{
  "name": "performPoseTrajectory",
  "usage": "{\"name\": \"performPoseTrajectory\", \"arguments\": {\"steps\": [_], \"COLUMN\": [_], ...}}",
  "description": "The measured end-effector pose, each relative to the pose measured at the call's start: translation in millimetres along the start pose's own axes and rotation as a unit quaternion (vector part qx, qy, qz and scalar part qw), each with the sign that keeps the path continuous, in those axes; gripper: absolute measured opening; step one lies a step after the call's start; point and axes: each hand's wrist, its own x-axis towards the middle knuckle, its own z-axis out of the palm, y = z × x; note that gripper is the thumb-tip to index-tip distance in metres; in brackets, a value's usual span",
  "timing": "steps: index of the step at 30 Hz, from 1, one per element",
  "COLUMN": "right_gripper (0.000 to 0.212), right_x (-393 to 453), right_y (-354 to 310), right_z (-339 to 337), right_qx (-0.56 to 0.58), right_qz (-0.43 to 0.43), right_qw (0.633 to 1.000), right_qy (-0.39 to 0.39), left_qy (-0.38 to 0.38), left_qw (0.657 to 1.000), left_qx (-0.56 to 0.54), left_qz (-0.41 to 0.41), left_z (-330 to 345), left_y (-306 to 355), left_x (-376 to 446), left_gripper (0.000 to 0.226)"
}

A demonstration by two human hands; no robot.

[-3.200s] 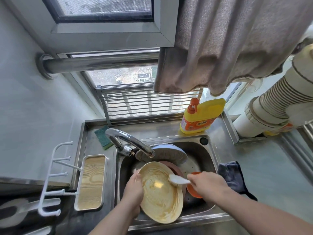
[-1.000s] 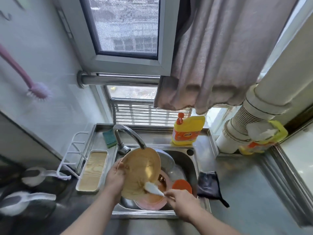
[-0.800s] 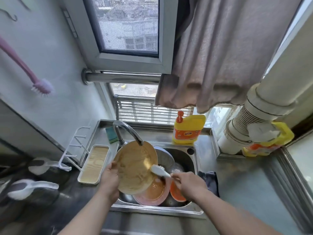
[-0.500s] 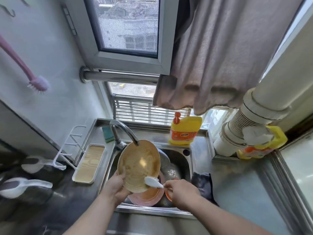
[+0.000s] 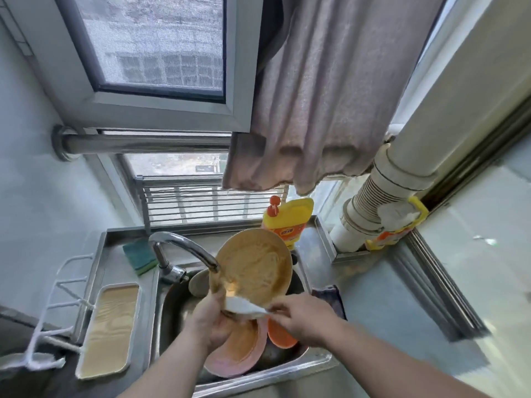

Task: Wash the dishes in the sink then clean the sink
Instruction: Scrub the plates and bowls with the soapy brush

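Tan plate (image 5: 254,268) stands tilted over the steel sink (image 5: 310,361), the left hand (image 5: 211,326) gripping its near rim, while the right hand (image 5: 304,321) pinches a white brush (image 5: 241,305) against it. Best to scrub in overlapping circles, keeping the plate low over the basin.

**Window corner, daylit**

I see a screened window (image 5: 161,44) in a pale frame; a grey curtain (image 5: 321,90) hangs to its right; a steel rail (image 5: 143,143) crosses below; pale walls (image 5: 37,196); grey counter (image 5: 402,297); white pipe (image 5: 402,173) at right.
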Motion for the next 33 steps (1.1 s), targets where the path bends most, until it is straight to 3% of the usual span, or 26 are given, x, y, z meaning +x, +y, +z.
{"name": "performPoseTrajectory", "arguments": {"steps": [3,8,11,13,15,18,23,25,28,33], "right_gripper": [0.035,0.023,0.016,0.016,0.016,0.014,0.014,0.015,0.015,0.016], "right_x": [7.7,-5.3,9.3,22.2,28.8,23.2,29.6,38.4,40.0,7.0], "right_y": [-8.8,-2.4,-24.3,-38.4,-46.6,-51.9,-57.7,-53.7,-31.0,-36.7], "right_z": [11.0,48.6,66.0,63.4,61.3,69.0,65.3,61.9,72.8,103.2], "right_qx": [0.067,0.243,0.423,0.502,0.534,0.548,0.565,0.549,0.466,0.360], "right_qz": [0.026,0.066,0.093,0.120,0.145,0.168,0.206,0.236,0.270,0.247], "right_qw": [0.997,0.968,0.901,0.855,0.832,0.819,0.798,0.797,0.830,0.897], "right_qy": [-0.002,-0.009,0.025,0.051,0.043,0.005,0.030,0.088,0.144,0.068], "left_qy": [0.019,0.019,0.022,0.021,0.039,0.060,0.058,0.061,0.081,0.123], "left_qw": [1.000,0.999,0.996,0.989,0.986,0.981,0.961,0.956,0.958,0.930], "left_qx": [0.013,0.024,0.073,0.140,0.159,0.168,0.258,0.274,0.264,0.327], "left_qz": [-0.014,-0.017,-0.054,-0.030,0.026,0.076,0.084,0.086,0.083,0.118], "left_z": [-4.1,-18.2,-12.3,-10.6,-11.5,-25.1,-34.4,-35.8,-40.1,-59.8], "left_y": [-1.1,8.0,-1.5,-12.7,-18.9,-11.4,-21.5,-29.0,-16.3,14.6], "left_x": [0.9,3.1,-0.8,-5.3,-9.9,-8.7,-24.3,-32.7,-41.8,-44.7], "left_gripper": [0.066,0.085,0.090,0.074,0.055,0.050,0.047,0.047,0.044,0.040]}}
